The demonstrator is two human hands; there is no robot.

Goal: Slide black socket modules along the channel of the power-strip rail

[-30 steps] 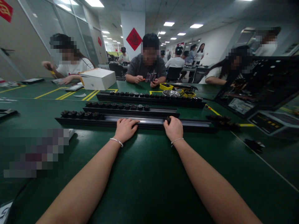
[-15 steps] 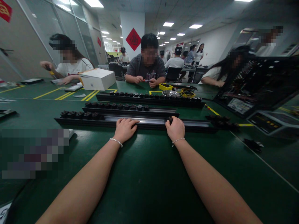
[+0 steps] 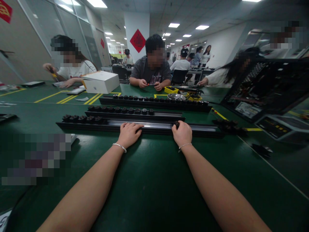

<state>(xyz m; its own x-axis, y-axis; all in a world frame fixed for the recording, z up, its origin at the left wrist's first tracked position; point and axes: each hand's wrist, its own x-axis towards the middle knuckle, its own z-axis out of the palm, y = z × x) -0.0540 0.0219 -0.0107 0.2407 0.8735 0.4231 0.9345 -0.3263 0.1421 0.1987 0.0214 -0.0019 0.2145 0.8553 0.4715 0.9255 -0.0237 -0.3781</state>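
A long black rail [image 3: 154, 129] with a shiny channel lies across the table in front of me. Small black parts [image 3: 82, 119] stand in a row at its left end. My left hand [image 3: 128, 132] rests over the near edge of the rail, fingers stretched out flat along the channel. Over the channel further right, my right hand [image 3: 182, 131] pinches a small black part [image 3: 177, 125], mostly covered by the fingers. More black parts [image 3: 230, 126] lie in a heap by the rail's right end.
Behind are two more black rails, a shorter one [image 3: 169, 114] and a longer one [image 3: 154, 102], both carrying black parts. A metal bowl [image 3: 176, 97], yellow trays [image 3: 171, 90] and a white box [image 3: 101, 82] stand beyond. An open computer case [image 3: 260, 87] is at right. Co-workers sit around the table.
My right hand has shifted very slightly right along the rail with the small black part. My left hand has stayed put. The co-worker at right has stretched an arm toward the middle.
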